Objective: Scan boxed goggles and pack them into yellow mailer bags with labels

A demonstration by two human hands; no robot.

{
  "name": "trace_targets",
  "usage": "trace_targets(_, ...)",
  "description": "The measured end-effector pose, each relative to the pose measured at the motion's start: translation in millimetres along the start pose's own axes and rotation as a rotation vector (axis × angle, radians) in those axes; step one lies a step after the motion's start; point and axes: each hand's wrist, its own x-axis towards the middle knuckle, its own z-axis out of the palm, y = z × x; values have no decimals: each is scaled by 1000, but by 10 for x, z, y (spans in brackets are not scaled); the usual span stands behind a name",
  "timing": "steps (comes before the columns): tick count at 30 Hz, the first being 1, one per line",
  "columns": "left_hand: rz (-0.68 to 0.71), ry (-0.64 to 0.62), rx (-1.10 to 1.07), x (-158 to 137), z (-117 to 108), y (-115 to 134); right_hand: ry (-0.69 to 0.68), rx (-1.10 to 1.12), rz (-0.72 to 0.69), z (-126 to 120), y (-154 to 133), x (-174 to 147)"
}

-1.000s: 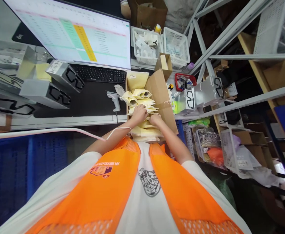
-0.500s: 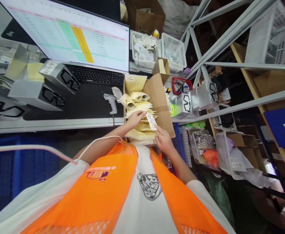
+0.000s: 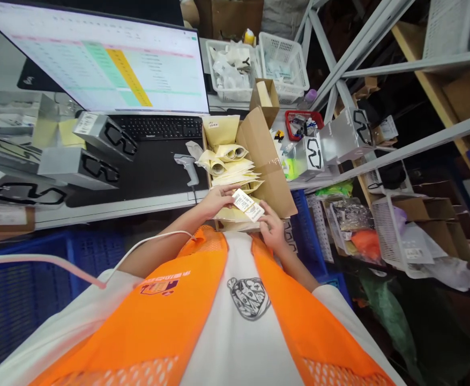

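My left hand pinches the upper left end of a white printed label, which has small black text and a crease or yellowish line across its middle. At the opposite end, the fingers of my right hand are closed on its lower right edge. The label lies tilted over an open cardboard box. Inside that box stand pale yellow envelopes, some rolled or curled at the top. Part of the front envelopes is hidden beneath my hands and the label.
Left of the box lies a grey barcode scanner on a black mat, with a keyboard and monitor behind. Silver boxes stand at the left. White baskets, a red tray and a metal frame are beyond and right.
The label has turned from nearly upright to a flatter slant, showing more of its printed face. Both hands stay at its ends, and the whole view has shifted slightly.
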Motion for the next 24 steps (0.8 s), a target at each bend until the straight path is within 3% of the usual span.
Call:
trace_targets(4, -17, -30, 27, -110, 37, -114, 146, 251, 323, 168, -79, -10)
trace_targets(8, -84, -9, 73, -205, 23, -242, 213, 490, 492, 252, -123, -7)
trace_targets(10, -147, -69, 111, -255, 4, -273, 239, 524, 554, 262, -123, -10)
trace_targets(12, -270, -218, 88, -300, 6, -279, 201, 544, 622, 264, -116, -20)
trace_targets(16, -484, -471, -47, -346, 91, -298, 52, 545, 645, 280, -110, -54)
trace_targets(20, -489, -444, -15, -352, 168, -401, 109, 434, 651, 324, -108, -96)
trace_targets(24, -484, -404, 14, -394, 164, -499, 94, 496, 693, 362, -97, -136)
